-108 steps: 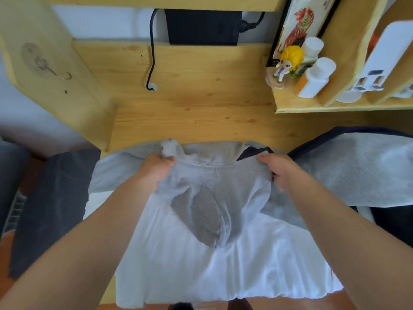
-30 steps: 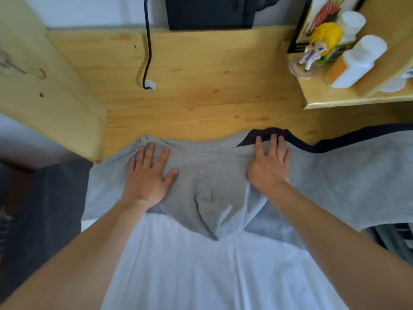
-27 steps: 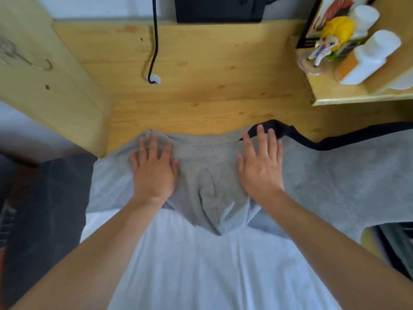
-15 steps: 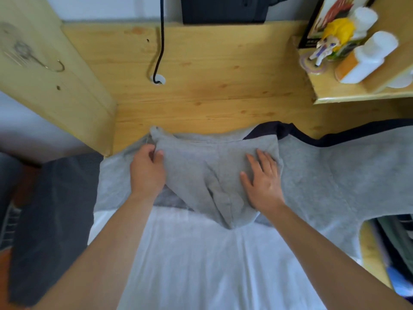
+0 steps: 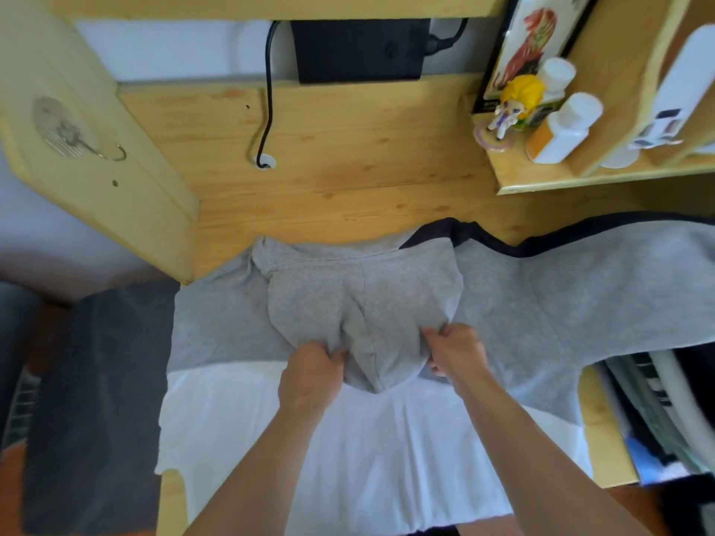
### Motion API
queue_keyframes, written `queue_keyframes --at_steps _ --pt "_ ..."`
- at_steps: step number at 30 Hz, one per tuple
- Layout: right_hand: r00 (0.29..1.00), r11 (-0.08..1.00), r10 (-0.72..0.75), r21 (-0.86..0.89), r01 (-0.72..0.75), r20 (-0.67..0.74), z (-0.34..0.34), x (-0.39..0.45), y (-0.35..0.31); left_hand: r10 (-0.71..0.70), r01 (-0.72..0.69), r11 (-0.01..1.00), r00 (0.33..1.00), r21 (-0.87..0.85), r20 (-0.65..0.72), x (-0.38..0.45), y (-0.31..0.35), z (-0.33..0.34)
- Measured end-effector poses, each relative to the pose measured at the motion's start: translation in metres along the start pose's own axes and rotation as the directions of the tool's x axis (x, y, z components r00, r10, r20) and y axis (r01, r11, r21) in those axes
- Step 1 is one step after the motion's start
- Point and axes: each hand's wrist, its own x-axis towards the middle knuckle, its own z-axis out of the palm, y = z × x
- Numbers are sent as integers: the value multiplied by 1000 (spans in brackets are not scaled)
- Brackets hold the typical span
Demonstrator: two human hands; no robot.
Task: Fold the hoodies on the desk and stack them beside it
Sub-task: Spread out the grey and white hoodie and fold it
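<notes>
Both hands pinch the lower edge of the grey hood: my left hand has its grip closed on the fabric just left of the hood's centre seam, and my right hand has its grip closed on the fabric at the hood's lower right corner. The hood lies flipped down over the back of the hoody, which is spread flat on the tabletop, grey at the shoulders and white over the body. 1 sleeve stretches out to my right with a dark trim along its far edge; the other shoulder reaches the left edge of the tabletop, next to a dark cloth hanging beside it.

I judge the step in hand to be flattening the hood before the sleeves come in. To do it well, I would draw both pinches toward me with equal tension so the centre seam stays straight on the spine of the garment, then press the point down so no ridge remains. Pulling harder on 1 side would skew the hood and drag the collar off line. The bunched fabric at the seam between my hands needs smoothing first.
</notes>
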Motion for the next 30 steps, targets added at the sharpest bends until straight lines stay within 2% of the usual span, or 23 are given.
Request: queue_keyframes --at_steps 1,2,3,4,5,6,7,8,9,11,12,13,15,16,17,19,21,22,24,25,27,29,30 --pt "1000 1000 -17 0 17 2 1 10 6 42 -43 998 999 -39 -31 0 -1 1" --pt "999 999 -30 30 31 -16 -2 7 3 62 -69 986 997 -150 -51 0 -1 0" --pt "999 994 -33 107 36 -35 -9 -4 -8 39 -59 929 997 -366 -62 -1 -1 -2" --pt "999 962 -18 272 27 -34 -15 -13 -17 -8 -27 777 998 -628 -54 -8 1 -7" --pt "1000 880 -14 476 6 13 -20 -16 -20 -37 -4 553 999 -833 -29 -14 1 -10" --pt "995 756 -33 653 -35 91 -22 -18 -19 -11 -3 332 1000 -943 -7 -20 0 -16" --pt "984 622 -76 779 -81 163 -24 -20 -19 34 4 185 999 -983 11 -24 -2 -20" --pt "974 542 -94 831 -125 208 -23 -20 -18 74 21 133 997 -991 31 -27 -5 -21" --pt "970 510 -85 846 -155 229 -20 -19 -14 85 40 147 995 -988 53 -27 -10 -18" --pt "982 563 3 811 -159 191 -11 -15 -6 -28 66 313 998 -947 60 -25 -20 -10" --pt "990 613 74 778 -137 117 -8 -13 -3 -140 85 401 990 -912 31 -22 -24 -7" --pt "990 680 141 727 -101 5 -5 -10 -1 -241 118 439 970 -891 10 -20 -26 -6" --pt "958 845 193 532 -52 -212 -7 -13 -3 -325 210 356 941 -911 90 -22 -24 -7" --pt "952 881 194 470 -62 -238 -7 -19 -5 -318 282 325 932 -903 176 -24 -19 -8" --pt "962 889 188 451 -81 -198 -4 -27 -8 -303 369 349 914 -861 268 -24 -13 -7" --pt "979 901 202 393 -186 0 6 -40 -10 -289 504 400 862 -766 417 -23 -1 -4" --pt "971 938 191 264 -223 143 20 -47 -7 -272 516 406 856 -755 439 -18 5 7" --pt "970 949 174 235 -212 172 25 -47 -4 -265 494 431 869 -755 418 -15 5 11" --pt "981 946 139 275 -173 139 31 -43 2 -229 452 459 892 -765 390 -11 3 14" --pt "989 942 107 307 -134 106 32 -38 6 -219 449 420 893 -788 392 -11 1 12" --pt "995 926 58 367 -84 80 28 -34 12 -186 455 240 888 -857 420 -9 -3 -1" --pt "987 888 100 437 -146 126 22 -34 20 -174 447 42 884 -894 434 -4 -3 -17" --pt "975 863 139 462 -204 173 20 -34 22 -189 432 16 887 -902 422 2 -1 -22"
